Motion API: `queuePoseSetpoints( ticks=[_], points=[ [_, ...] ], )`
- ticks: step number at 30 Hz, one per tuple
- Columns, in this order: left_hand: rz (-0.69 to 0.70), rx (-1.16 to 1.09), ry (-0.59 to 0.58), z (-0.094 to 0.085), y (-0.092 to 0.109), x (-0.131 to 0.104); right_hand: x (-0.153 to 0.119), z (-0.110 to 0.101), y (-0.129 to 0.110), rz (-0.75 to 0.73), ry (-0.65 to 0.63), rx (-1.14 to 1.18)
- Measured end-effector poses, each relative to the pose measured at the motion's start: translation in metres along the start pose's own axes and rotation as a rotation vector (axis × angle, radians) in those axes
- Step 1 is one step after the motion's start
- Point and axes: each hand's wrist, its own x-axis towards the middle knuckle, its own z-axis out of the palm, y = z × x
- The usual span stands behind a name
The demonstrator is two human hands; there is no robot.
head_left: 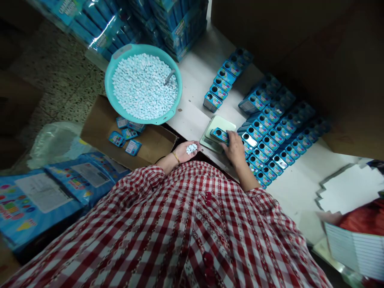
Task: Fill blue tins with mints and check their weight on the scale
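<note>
Cupped palm up, my left hand (186,151) holds a small heap of pale candies (191,149). My right hand (235,149) has its fingers on one end of a small blue tin (220,134). That tin sits on a flat white scale (211,141), its round dark opening facing up. To the upper left of my hands stands a turquoise bowl (109,86) full of similar pale candies, with a spoon handle (169,77) sticking out.
Rows of blue tins (265,148) crowd the right side, and another row (218,91) stands beyond the scale. Below the bowl, a cardboard box (153,146) holds several blue packs. Wrapped blue stacks (180,28) stand behind. A large carton (354,100) borders the right.
</note>
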Motion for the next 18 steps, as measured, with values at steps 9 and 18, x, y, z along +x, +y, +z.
queuePoseSetpoints(
  ticks=[9,18],
  points=[
    [0.156,-0.101,-0.044,0.031,0.024,0.023,0.008,-0.03,-0.048,-0.181,0.006,-0.184],
    [0.146,-0.111,-0.098,0.056,0.026,0.029,0.01,-0.053,-0.068,-0.271,-0.068,-0.458]
  ],
)
